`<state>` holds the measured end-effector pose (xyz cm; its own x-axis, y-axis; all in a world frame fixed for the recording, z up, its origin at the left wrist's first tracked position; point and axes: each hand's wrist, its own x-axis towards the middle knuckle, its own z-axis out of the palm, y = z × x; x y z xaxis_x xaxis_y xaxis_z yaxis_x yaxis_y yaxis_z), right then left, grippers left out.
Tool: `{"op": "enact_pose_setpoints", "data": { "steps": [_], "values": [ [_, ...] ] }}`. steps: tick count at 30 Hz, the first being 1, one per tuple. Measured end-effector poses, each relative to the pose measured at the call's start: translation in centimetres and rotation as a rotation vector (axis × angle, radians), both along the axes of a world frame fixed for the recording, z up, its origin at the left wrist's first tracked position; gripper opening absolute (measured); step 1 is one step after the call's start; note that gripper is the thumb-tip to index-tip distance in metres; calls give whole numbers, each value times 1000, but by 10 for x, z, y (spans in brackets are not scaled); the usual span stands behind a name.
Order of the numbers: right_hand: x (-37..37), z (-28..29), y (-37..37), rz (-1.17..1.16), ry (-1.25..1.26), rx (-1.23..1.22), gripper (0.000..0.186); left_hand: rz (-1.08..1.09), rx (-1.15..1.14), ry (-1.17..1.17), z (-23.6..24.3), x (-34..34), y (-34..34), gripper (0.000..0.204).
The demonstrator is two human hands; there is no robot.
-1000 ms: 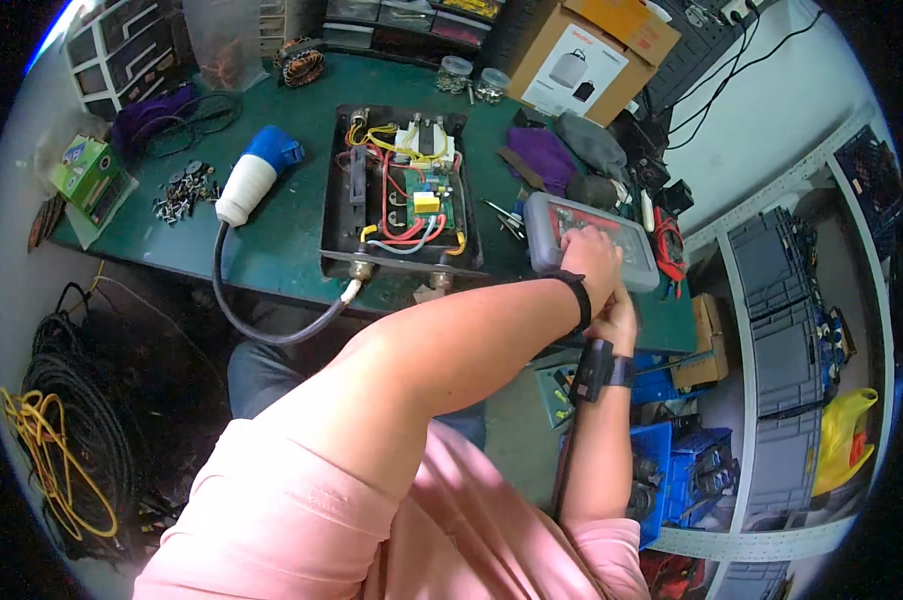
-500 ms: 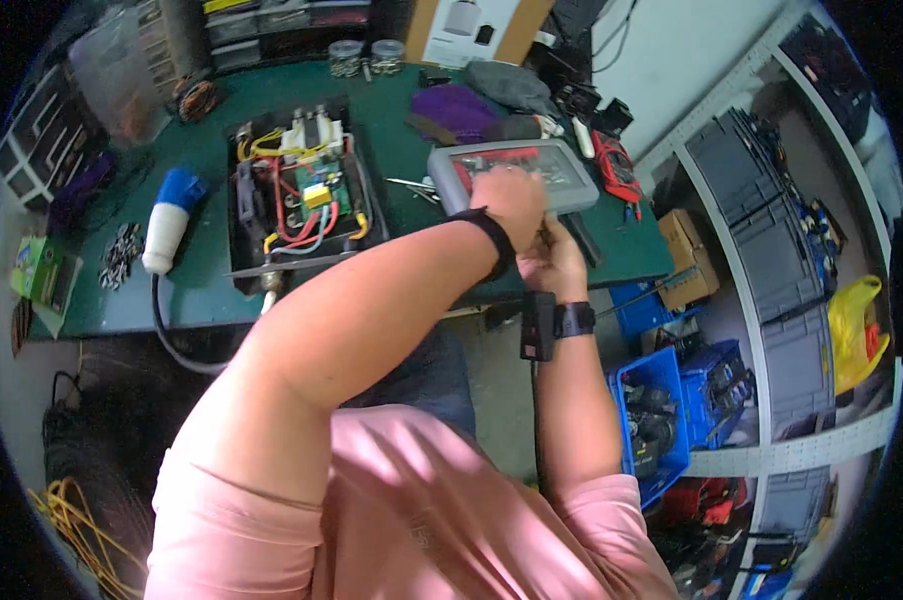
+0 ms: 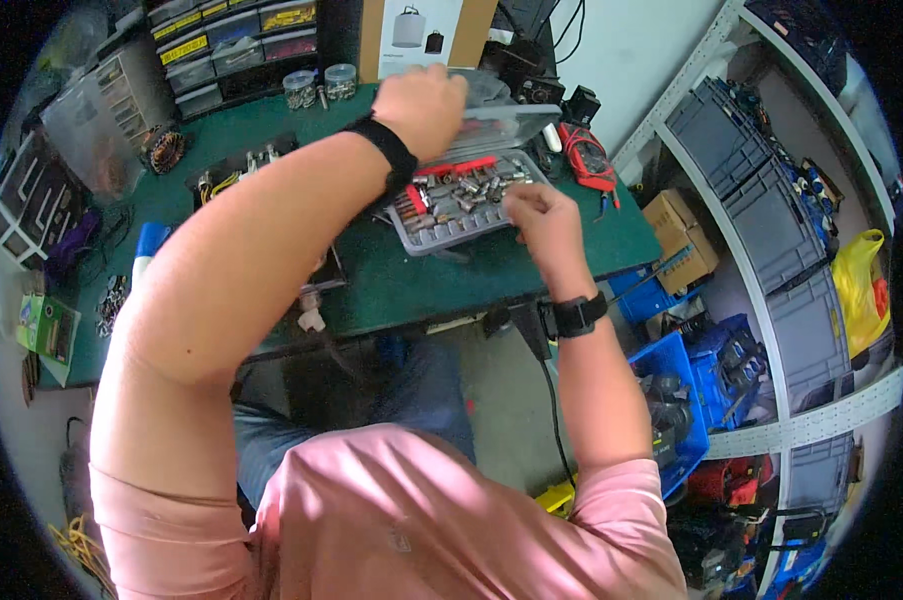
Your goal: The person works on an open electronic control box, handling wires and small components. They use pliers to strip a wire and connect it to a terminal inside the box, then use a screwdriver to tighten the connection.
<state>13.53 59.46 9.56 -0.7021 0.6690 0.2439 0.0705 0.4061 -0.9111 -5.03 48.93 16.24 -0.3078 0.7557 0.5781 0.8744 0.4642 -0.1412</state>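
Note:
A grey plastic socket case sits opened on the green bench, with metal sockets, bits and red parts inside. Its clear lid is tilted up at the far side. My left hand is closed at the left end of this lid, gripping it; part of the grip is hidden behind the hand. At the case's right end hovers my right hand, fingers curled inward; what they hold, if anything, is hidden. Left of the case, my left arm covers most of the open black box with wiring.
A red multimeter lies right of the case. Two clear jars stand near drawer units at the back. A blue-and-white plug and a pile of small metal parts lie left. Shelves with grey crates line the right.
The case's lid has come up, exposing the sockets. My left hand has moved up and left with the lid; my right hand stays near the case's right end. The view has shifted.

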Motion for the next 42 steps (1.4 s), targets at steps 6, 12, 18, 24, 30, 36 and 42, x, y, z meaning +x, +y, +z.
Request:
{"op": "enact_pose_setpoints", "data": {
  "steps": [6, 12, 18, 24, 30, 36, 42],
  "values": [
    [-5, -7, 14, 91, -117, 358, 21, 244, -21, -76, 24, -46, -11, 19],
    [-37, 27, -3, 264, -353, 752, 23, 234, -107, -202, -6, -82, -15, 20],
    [-95, 13, -10, 417, -294, 1071, 17, 174, -123, -150, 16, -75, -40, 19],
    [-123, 4, -5, 415, -369, 1206, 17, 55, -47, -172, 56, -24, -106, 24],
    [-126, 33, -3, 408, -548, 1177, 15, -58, 19, -199, 53, 4, -189, 23],
    [-113, 72, 39, 445, -850, 1142, 24, 17, -123, -463, 45, 16, -206, 24],
    [-106, 87, 69, 530, -775, 1060, 23, -405, -346, -415, 25, 34, -120, 27]
  ]
}}
